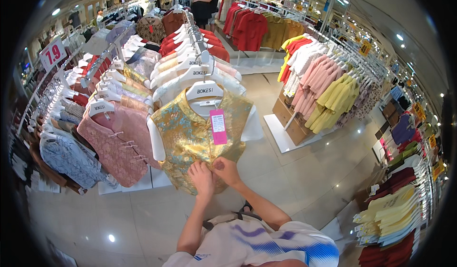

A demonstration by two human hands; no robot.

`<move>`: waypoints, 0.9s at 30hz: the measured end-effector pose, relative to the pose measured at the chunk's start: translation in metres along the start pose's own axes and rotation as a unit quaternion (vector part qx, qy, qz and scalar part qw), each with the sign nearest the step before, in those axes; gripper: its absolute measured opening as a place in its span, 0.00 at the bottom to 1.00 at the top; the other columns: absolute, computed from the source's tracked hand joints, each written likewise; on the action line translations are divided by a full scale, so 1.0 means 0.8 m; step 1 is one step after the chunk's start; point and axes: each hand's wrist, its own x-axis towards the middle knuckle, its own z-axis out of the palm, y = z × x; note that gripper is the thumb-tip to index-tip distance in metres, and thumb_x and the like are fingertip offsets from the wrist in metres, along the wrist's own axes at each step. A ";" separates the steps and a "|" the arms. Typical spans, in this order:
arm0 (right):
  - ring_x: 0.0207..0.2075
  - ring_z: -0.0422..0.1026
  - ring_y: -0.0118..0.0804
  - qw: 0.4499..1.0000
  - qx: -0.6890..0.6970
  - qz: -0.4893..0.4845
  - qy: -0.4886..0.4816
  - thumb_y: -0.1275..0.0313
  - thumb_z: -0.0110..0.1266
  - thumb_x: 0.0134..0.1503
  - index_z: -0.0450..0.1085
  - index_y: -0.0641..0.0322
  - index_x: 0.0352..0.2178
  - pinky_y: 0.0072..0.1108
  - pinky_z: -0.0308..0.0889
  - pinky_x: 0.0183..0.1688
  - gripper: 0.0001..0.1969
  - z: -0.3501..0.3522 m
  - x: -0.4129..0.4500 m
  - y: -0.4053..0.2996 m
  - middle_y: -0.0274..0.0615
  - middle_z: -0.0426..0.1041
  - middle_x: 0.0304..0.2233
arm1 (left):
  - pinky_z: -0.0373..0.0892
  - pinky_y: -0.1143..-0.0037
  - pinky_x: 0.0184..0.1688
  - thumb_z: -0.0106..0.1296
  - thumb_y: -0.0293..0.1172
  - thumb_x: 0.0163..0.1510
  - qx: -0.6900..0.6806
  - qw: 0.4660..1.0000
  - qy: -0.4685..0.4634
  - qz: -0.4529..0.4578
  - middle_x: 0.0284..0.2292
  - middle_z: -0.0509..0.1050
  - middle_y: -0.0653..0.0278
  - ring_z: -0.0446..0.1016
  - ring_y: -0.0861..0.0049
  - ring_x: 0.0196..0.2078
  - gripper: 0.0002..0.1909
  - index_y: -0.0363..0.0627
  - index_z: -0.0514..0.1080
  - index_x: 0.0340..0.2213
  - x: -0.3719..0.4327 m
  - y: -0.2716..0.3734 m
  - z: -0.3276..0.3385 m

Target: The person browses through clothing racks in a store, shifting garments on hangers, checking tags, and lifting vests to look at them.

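A gold brocade vest (178, 134) with blue-green patterning hangs on a white hanger (204, 90) at the front end of a rack. A pink hang tag (220, 127) with a printed label lies over its chest. My left hand (202, 177) and my right hand (225, 170) meet at the vest's lower front, the fingers of both pinching the cloth along the front opening. The fingertips partly hide the spot they grip. Left of the vest, a pink brocade vest (119, 142) with knotted closures hangs on another hanger.
Metal rails (200, 42) with packed garments stand ahead and to the left. At right, yellow tops (334, 99) hang above cardboard boxes (291, 120) on a white base (278, 133). More racks line the far right. A person (210, 2) in dark clothing stands at the back.
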 end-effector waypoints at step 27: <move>0.28 0.73 0.24 0.990 0.067 0.040 -0.121 0.77 0.57 0.50 0.70 0.67 0.28 0.17 0.67 0.30 0.05 -0.021 0.004 -0.006 0.37 0.75 0.25 | 0.67 0.61 0.30 0.47 0.30 0.52 -0.164 0.970 -0.176 0.047 0.27 0.67 0.50 0.70 0.52 0.30 0.08 0.37 0.63 0.27 0.009 -0.033 -0.019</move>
